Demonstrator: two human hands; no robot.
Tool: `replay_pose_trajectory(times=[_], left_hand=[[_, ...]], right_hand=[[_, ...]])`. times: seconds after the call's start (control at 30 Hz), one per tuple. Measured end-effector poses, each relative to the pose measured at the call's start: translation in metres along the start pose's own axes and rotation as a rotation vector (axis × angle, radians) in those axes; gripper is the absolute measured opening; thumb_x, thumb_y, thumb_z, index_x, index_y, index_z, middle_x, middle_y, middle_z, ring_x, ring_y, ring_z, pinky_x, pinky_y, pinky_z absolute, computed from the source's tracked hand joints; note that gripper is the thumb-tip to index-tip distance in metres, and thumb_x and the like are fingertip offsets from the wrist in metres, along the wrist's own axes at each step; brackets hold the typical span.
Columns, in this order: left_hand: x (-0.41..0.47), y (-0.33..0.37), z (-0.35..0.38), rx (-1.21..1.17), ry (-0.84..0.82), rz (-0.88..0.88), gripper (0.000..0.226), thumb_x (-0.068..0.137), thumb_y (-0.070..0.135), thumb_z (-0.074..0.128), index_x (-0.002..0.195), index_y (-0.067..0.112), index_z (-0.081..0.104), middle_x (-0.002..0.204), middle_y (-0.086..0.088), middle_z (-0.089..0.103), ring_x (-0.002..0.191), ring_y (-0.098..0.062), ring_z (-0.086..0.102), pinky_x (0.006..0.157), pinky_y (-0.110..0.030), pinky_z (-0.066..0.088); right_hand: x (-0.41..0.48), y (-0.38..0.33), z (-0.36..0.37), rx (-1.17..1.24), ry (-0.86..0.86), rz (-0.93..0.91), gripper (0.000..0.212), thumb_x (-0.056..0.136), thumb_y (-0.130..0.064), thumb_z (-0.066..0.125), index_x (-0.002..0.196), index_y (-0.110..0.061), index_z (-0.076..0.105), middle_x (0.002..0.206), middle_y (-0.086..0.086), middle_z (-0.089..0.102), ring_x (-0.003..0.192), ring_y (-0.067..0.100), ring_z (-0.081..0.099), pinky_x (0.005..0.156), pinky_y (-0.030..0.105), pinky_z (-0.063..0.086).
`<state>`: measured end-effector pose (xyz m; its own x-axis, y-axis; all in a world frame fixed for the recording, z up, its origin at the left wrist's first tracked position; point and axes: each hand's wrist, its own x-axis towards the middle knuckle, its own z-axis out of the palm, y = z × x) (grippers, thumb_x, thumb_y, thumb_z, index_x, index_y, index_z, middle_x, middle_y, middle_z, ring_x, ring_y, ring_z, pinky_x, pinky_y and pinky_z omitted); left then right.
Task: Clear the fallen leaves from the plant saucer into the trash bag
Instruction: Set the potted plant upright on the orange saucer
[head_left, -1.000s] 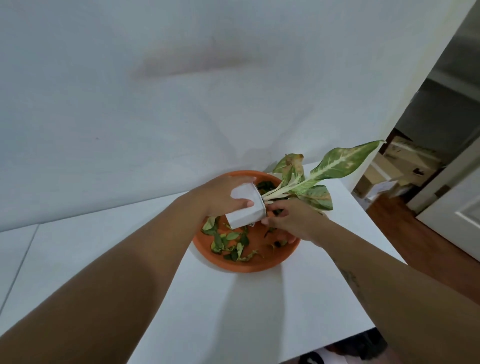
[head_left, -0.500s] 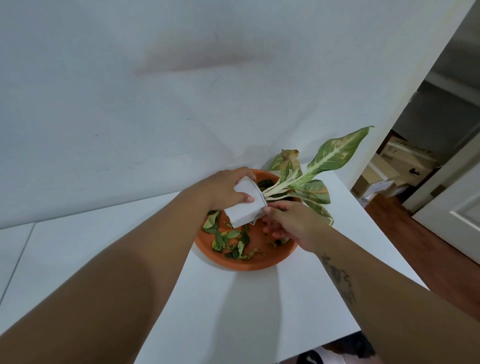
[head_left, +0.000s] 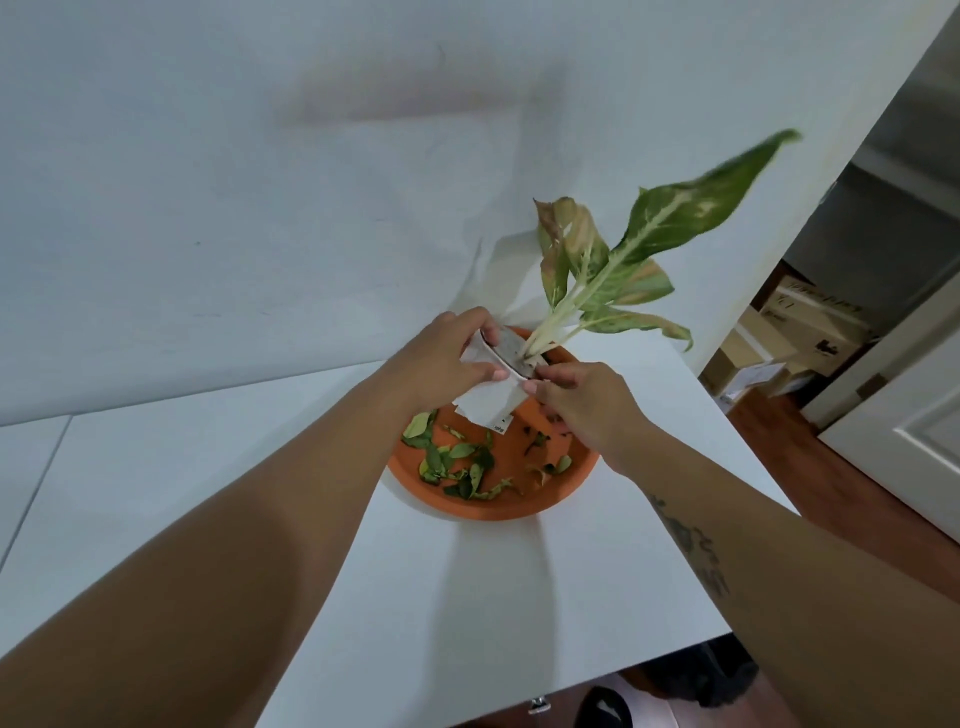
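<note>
While both hands (head_left: 447, 364) grip the pot (head_left: 493, 395) — leaves (head_left: 457, 462) lie below

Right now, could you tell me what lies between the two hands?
In the head view, the tilted white plant pot sits between the left hand and the right hand, both holding it.

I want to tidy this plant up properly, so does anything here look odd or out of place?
Yes. The small white pot is tilted, held by both hands over the orange saucer, so the plant leans toward the wall. Loose fallen leaves litter the saucer floor. One plant leaf has browned, pinkish patches and looks damaged.
</note>
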<state>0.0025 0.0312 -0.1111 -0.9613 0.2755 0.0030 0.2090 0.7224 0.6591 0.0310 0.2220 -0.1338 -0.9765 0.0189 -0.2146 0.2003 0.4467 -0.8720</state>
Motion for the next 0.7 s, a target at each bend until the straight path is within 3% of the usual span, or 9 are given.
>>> replay_pose_trajectory(times=[0.07, 0.2, 0.37, 0.47, 0.6, 0.7], left_hand=[[-0.004, -0.003, 0.004, -0.059, 0.031, -0.012, 0.022, 0.083, 0.036, 0.073, 0.095, 0.033, 0.054, 0.094, 0.003, 0.049, 0.075, -0.01, 0.045, 0.062, -0.024, 0.034], [-0.014, -0.008, 0.006, -0.188, 0.06, -0.052, 0.019, 0.084, 0.029, 0.073, 0.098, 0.027, 0.06, 0.098, 0.002, 0.054, 0.074, -0.008, 0.048, 0.064, -0.022, 0.04], [-0.025, -0.014, 0.011, -0.289, 0.107, -0.122, 0.02, 0.082, 0.027, 0.076, 0.097, 0.026, 0.063, 0.108, -0.003, 0.058, 0.096, -0.019, 0.057, 0.088, -0.037, 0.05], [-0.03, -0.017, 0.013, -0.295, 0.112, -0.141, 0.021, 0.082, 0.027, 0.076, 0.097, 0.025, 0.063, 0.11, -0.011, 0.058, 0.099, -0.027, 0.059, 0.091, -0.042, 0.049], [-0.036, -0.022, 0.014, -0.332, 0.103, -0.165, 0.022, 0.08, 0.025, 0.077, 0.095, 0.027, 0.061, 0.107, -0.005, 0.06, 0.086, -0.028, 0.064, 0.078, -0.04, 0.053], [-0.044, -0.025, 0.017, -0.355, 0.104, -0.187, 0.024, 0.081, 0.018, 0.077, 0.098, 0.02, 0.061, 0.09, -0.003, 0.064, 0.069, -0.019, 0.061, 0.064, -0.025, 0.047]], right_hand=[[0.0, 0.0, -0.001, -0.101, 0.013, -0.041, 0.042, 0.082, -0.038, 0.07, 0.121, -0.022, 0.066, 0.095, -0.005, 0.066, 0.086, 0.015, 0.058, 0.091, 0.039, 0.053], [-0.006, -0.004, 0.001, -0.137, 0.003, -0.106, 0.037, 0.085, -0.032, 0.069, 0.121, -0.022, 0.066, 0.078, -0.01, 0.064, 0.066, 0.006, 0.053, 0.078, 0.028, 0.048], [-0.009, -0.007, 0.003, -0.297, -0.043, -0.164, 0.042, 0.09, -0.032, 0.063, 0.13, -0.021, 0.059, 0.108, -0.001, 0.067, 0.095, 0.011, 0.057, 0.083, 0.02, 0.038], [-0.01, -0.004, 0.006, -0.353, -0.048, -0.197, 0.044, 0.09, -0.033, 0.061, 0.132, -0.023, 0.057, 0.105, 0.001, 0.068, 0.095, 0.012, 0.057, 0.08, 0.019, 0.035], [-0.014, 0.001, 0.012, -0.501, -0.001, -0.267, 0.045, 0.093, -0.034, 0.053, 0.137, -0.029, 0.05, 0.122, 0.003, 0.066, 0.107, 0.02, 0.061, 0.087, 0.029, 0.048], [-0.017, 0.002, 0.014, -0.624, -0.008, -0.32, 0.047, 0.095, -0.034, 0.05, 0.141, -0.031, 0.044, 0.124, 0.007, 0.063, 0.109, 0.024, 0.06, 0.091, 0.039, 0.052]])
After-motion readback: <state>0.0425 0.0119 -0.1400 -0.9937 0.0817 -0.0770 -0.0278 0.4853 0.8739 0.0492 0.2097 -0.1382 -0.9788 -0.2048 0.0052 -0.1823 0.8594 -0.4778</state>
